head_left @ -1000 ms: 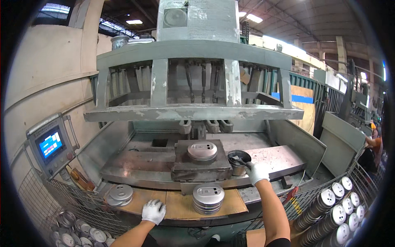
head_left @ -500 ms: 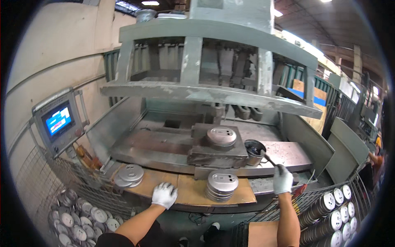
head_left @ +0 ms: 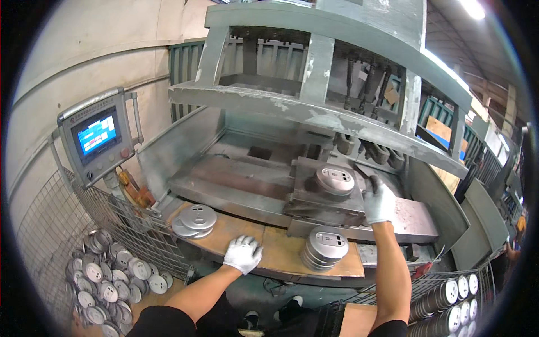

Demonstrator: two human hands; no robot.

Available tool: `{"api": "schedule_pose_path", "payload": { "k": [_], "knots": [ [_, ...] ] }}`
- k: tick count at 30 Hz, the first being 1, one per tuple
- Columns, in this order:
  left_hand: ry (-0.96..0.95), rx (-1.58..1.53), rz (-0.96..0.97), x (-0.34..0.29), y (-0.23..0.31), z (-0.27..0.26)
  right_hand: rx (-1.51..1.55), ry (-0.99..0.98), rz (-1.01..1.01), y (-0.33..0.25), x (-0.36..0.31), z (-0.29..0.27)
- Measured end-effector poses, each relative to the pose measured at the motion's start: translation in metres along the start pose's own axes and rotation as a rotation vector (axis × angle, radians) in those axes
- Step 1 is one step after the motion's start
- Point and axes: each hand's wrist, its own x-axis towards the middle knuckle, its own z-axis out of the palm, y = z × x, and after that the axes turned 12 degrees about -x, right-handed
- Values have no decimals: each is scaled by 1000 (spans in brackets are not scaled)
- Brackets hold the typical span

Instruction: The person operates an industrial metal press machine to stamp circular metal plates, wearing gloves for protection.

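Note:
My right hand, in a white glove, is closed round a slim dark-handled tool. The tool's tip points up and left, close beside a silver oval metal disc that sits on the machine's dark block; its working end is too blurred to name. My left hand, also gloved, lies with fingers outstretched on the brown board along the front edge and holds nothing. To its right stands a stack of silver discs; to its left lie several flatter discs.
A grey press frame hangs over the bed. A control panel stands at the left. Wire-mesh bins hold loose discs at lower left and stacked discs at lower right.
My right hand has lifted the tool out of the dark pot and brought it up beside the disc on the block. The pot is now hidden behind the hand. The head view has shifted.

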Motion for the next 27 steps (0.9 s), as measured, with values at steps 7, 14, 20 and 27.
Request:
{"api": "schedule_pose_path", "payload": {
  "k": [7,14,20,27],
  "knots": [
    [-20,43,-14,-2,-1,1,30,87,91,45,-30,-28],
    [-186,-15,-73,5,3,-8,287,100,486,125,-32,43],
    [31,-215,127,3,-43,-55,592,-334,846,134,-47,50],
    [-155,117,-348,57,-119,-159,103,-174,393,244,-113,19]
  ]
}}
